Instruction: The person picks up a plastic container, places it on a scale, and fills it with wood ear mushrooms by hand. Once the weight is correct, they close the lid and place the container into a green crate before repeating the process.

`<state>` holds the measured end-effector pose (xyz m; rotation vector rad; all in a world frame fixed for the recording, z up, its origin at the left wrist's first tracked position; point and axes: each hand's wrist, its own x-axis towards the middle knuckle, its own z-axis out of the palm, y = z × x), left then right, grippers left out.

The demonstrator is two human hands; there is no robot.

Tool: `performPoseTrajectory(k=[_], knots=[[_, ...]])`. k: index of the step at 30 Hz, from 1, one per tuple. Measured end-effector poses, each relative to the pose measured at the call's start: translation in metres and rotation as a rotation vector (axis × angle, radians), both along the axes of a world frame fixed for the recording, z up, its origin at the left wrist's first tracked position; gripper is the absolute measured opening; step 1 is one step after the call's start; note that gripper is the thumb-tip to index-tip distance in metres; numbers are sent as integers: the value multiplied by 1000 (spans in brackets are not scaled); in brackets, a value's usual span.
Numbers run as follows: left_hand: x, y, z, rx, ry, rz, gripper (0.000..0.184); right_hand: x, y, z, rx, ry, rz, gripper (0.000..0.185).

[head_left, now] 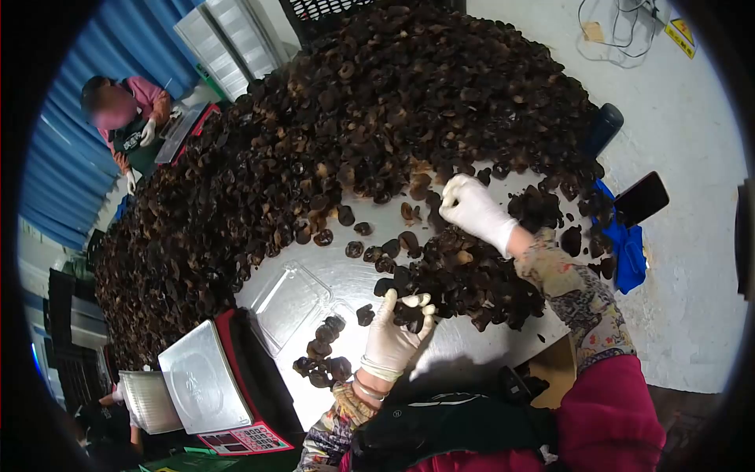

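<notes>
My left hand [395, 337], in a white glove, is at the front of the metal table [464, 350]. Its thumb and fingers curl around a dark brown, shrivelled, mushroom-like piece [409, 316]. Farther forward and right, my right hand [476, 211], also gloved, is closed above scattered pieces; what its fingers hold, if anything, is hidden. Between the hands lies a small heap of dark pieces [472, 275]. A short double row of pieces [321, 352] rests left of my left hand, near a clear plastic tray [292, 303].
A huge pile of dark pieces [377, 102] covers the table's far side. A scale [206, 377] stands at the left front. At right are a phone [643, 200], a blue cloth [630, 259] and a dark bottle [603, 130]. A gloved co-worker [130, 118] sits across, beside another scale.
</notes>
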<state>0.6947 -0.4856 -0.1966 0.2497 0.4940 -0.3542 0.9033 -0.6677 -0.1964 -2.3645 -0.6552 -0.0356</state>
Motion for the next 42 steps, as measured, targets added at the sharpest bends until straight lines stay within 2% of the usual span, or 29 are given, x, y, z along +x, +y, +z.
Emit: performPoseTrajectory(k=[1,3,4,5,7,9,11,13,15,16,17,19,23,25,27,29,31,35,36,37,39,42], knots=[[-2,1,2,-51,15,52,37,-7,-6,28,193,-26,23,13],[-5,5,-1,-77,61,58,35,-2,-31,61,560,357,147,15],[-6,6,-4,-81,63,61,35,-7,-41,97,481,530,17,21],[-7,6,-7,-45,19,46,32,-12,-52,110,614,631,-13,21],[-8,4,-9,-16,-30,27,30,-5,-74,96,392,550,-68,19],[-7,1,-9,59,-57,-5,27,3,-96,51,78,309,-200,17],[-6,-3,-7,78,-85,5,31,-7,-87,48,196,329,-81,14],[-6,-5,-3,118,-123,-2,33,-20,-67,39,251,116,108,19],[-6,-3,-2,140,-123,-7,34,-19,-52,30,138,-66,251,28],[-7,-2,-2,160,-123,-9,35,-21,-45,25,64,-121,238,32],[-8,-1,-3,164,-124,-8,35,-22,-38,28,-78,-122,232,33],[-11,2,-7,164,-138,27,36,-15,-29,20,-424,-312,296,31],[-10,2,-4,221,-90,26,33,-4,-19,15,-524,-417,429,24],[-9,2,-5,231,-76,36,32,-2,-21,23,-412,-390,266,16],[-10,1,-7,241,-67,43,31,-1,-28,27,-84,-275,154,13],[-10,0,-9,234,-96,45,31,-7,-30,33,118,-11,88,16],[-11,-3,-10,226,-116,32,31,-16,-27,42,101,292,51,18],[-12,-5,-9,216,-123,0,32,-10,-24,26,274,368,46,16],[-13,-3,-12,229,-125,7,32,-7,-26,18,425,485,25,17],[-13,-2,-13,242,-127,17,32,-7,-27,23,424,484,27,17],[-13,-2,-8,264,-128,36,32,-7,-29,37,482,700,11,18],[-13,-3,-3,289,-97,52,31,-15,-33,53,513,724,61,22]])
